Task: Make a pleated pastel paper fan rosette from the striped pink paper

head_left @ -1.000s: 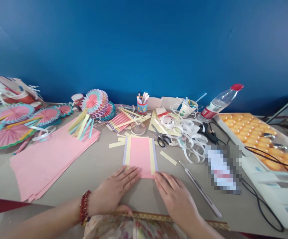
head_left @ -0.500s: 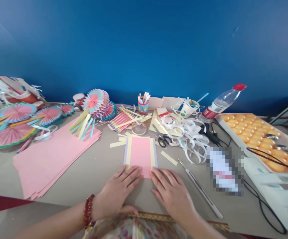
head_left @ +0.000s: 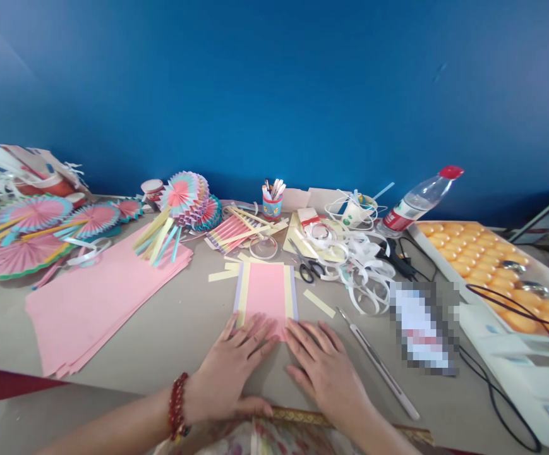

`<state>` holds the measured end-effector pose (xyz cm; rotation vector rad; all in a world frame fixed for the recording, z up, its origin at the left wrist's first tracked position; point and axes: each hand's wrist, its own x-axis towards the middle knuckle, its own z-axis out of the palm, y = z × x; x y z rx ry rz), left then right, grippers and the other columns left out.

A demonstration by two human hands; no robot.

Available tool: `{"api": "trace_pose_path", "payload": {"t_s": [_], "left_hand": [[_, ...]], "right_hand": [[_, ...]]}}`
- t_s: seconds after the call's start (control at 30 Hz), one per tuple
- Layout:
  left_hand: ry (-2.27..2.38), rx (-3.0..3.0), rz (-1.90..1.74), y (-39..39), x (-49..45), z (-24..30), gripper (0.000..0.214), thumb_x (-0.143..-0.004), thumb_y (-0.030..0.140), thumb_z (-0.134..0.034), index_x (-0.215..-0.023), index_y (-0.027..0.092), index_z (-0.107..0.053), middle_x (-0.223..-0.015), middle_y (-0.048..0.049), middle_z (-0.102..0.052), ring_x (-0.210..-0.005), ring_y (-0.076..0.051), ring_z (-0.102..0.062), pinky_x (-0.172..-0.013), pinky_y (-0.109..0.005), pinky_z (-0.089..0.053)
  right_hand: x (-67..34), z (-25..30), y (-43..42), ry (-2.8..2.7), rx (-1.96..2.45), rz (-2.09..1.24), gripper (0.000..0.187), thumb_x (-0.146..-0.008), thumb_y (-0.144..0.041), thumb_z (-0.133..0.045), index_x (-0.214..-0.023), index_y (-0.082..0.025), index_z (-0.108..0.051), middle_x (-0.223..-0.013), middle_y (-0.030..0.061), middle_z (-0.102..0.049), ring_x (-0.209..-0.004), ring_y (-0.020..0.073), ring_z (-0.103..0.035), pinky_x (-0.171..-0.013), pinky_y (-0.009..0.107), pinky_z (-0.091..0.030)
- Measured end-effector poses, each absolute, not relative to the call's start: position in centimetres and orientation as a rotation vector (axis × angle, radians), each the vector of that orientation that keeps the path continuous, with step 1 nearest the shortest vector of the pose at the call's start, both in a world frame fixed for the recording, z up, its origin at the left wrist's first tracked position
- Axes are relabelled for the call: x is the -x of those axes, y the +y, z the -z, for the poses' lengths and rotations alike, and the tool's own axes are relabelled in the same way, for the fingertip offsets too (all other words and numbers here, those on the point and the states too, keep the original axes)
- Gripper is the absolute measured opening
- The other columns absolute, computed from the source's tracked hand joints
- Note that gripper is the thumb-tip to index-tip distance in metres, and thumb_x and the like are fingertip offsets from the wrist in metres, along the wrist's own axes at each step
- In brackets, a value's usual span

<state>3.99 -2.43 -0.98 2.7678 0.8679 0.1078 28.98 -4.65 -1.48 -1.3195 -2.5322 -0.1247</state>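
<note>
A pink paper sheet (head_left: 266,289) with yellow and lilac side bands lies on the grey table (head_left: 174,328) in front of me. My left hand (head_left: 229,370), with a red bead bracelet at the wrist, rests flat on the sheet's near edge, fingers stretched out. My right hand (head_left: 324,366) lies flat beside it, its fingertips on the sheet's near right corner. Both hands press down on the paper and neither grips anything.
A stack of pink sheets (head_left: 98,297) lies to the left, with folded paper fans (head_left: 186,196) behind. Scissors (head_left: 305,265), white paper curls (head_left: 364,265), a pen cup (head_left: 271,201), a plastic bottle (head_left: 416,199) and an orange tray (head_left: 487,253) lie right. A thin metal tool (head_left: 378,363) lies near my right hand.
Both hands have slid a little farther up and closer together on the near edge of the pink sheet. The sheet itself has stayed where it was.
</note>
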Motion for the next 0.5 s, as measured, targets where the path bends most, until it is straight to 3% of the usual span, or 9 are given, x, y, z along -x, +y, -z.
{"api": "trace_pose_path", "payload": {"t_s": [0.17,0.23,0.3,0.37,0.43,0.5], "left_hand": [[0.884,-2.738,-0.203,-2.6,-3.5,-0.3,0.086,-0.09,0.067,-0.039,-0.155,0.017,-0.012,-0.159,-0.0134,-0.026,-0.147,-0.032,-0.018,-0.118,-0.056,-0.011],[0.958,-2.679,-0.311,-3.2,-3.3,-0.9,0.068,-0.094,0.053,-0.044,-0.15,0.018,-0.029,-0.154,-0.0138,-0.035,-0.143,-0.031,-0.027,-0.117,-0.056,-0.019],[1.032,-2.532,-0.483,-4.0,-3.1,-1.3,0.041,-0.096,0.037,-0.047,-0.132,0.02,-0.05,-0.144,-0.0139,-0.048,-0.135,-0.029,-0.04,-0.112,-0.05,-0.034],[1.041,-2.306,-0.653,-5.1,-3.1,-1.4,0.024,-0.097,0.028,-0.043,-0.112,0.02,-0.06,-0.125,-0.0135,-0.06,-0.12,-0.025,-0.053,-0.103,-0.043,-0.044],[0.981,-1.992,-0.67,-6.0,-3.4,-1.0,0.027,-0.098,0.036,-0.041,-0.105,0.02,-0.061,-0.111,-0.0123,-0.065,-0.102,-0.022,-0.062,-0.091,-0.037,-0.053],[0.87,-1.563,-0.577,-6.7,-3.9,-0.3,0.042,-0.096,0.053,-0.041,-0.113,0.02,-0.059,-0.11,-0.0134,-0.065,-0.082,-0.018,-0.067,-0.07,-0.03,-0.058]], "right_hand": [[-28.8,1.8,-4.2,-2.447,1.325,0.045,0.027,-0.096,-0.027,-0.051,-0.121,-0.024,-0.062,-0.126,0.0045,-0.065,-0.111,0.0219,-0.055,-0.105,0.042,-0.03],[-28.3,1.7,-3.9,-2.377,1.319,0.005,0.021,-0.094,-0.02,-0.052,-0.112,-0.024,-0.064,-0.113,0.0052,-0.068,-0.104,0.0214,-0.057,-0.104,0.042,-0.032],[-27.8,1.5,-3.7,-2.349,1.321,-0.066,0.016,-0.092,-0.015,-0.053,-0.101,-0.023,-0.065,-0.101,0.0048,-0.069,-0.096,0.0211,-0.058,-0.098,0.04,-0.038],[-27.4,1.1,-3.3,-2.35,1.337,-0.168,0.014,-0.091,-0.014,-0.053,-0.093,-0.022,-0.063,-0.092,0.0043,-0.067,-0.088,0.0204,-0.059,-0.087,0.036,-0.043],[-27.2,0.6,-3.0,-2.3,1.364,-0.292,0.011,-0.089,-0.013,-0.053,-0.089,-0.022,-0.061,-0.088,0.0037,-0.065,-0.084,0.0195,-0.059,-0.077,0.032,-0.046],[-27.3,0.3,-2.6,-2.203,1.37,-0.437,0.009,-0.088,-0.014,-0.054,-0.089,-0.021,-0.06,-0.088,0.003,-0.065,-0.083,0.0187,-0.061,-0.072,0.028,-0.047]]}}
